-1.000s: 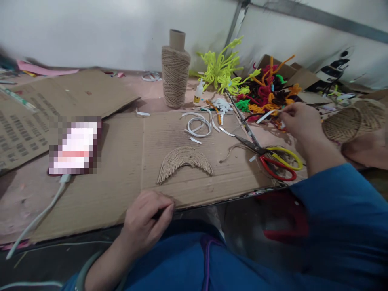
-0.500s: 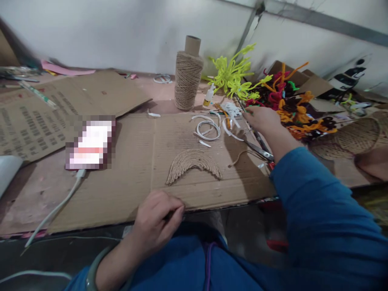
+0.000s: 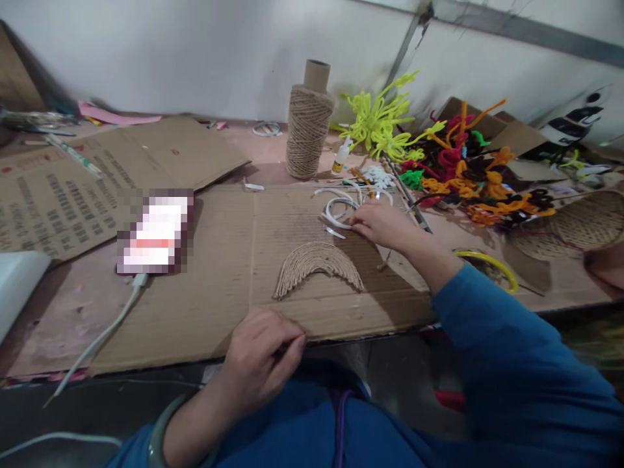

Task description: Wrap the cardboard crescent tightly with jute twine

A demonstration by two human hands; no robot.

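Observation:
On the cardboard sheet (image 3: 219, 305) lies an arch of coiled jute cord (image 3: 318, 260). My left hand (image 3: 267, 344) rests curled at the table's front edge, just below the arch; whatever its fingers hold, if anything, is hidden. My right hand (image 3: 383, 224) reaches to the coil of white cord (image 3: 336, 211), fingertips bent down at the coil's right side. Whether they grip the cord is too small to tell. A white strip (image 3: 335, 233) lies below the coil. Behind it stand a small glue bottle (image 3: 340, 158) and a tall spool of jute twine (image 3: 310, 130).
A phone (image 3: 158, 231) with a white cable lies at the left, by a printed cardboard piece (image 3: 121, 162). Yellow fuzzy-wire flowers (image 3: 377, 123) and orange and red ones (image 3: 494, 182) fill the back right. A yellow ring (image 3: 502, 263) lies right of my forearm.
My right hand has moved left and nearer, from the tools by the yellow flowers to the white coil. The scissors are no longer visible. My left hand stays curled at the edge; the view has shifted slightly.

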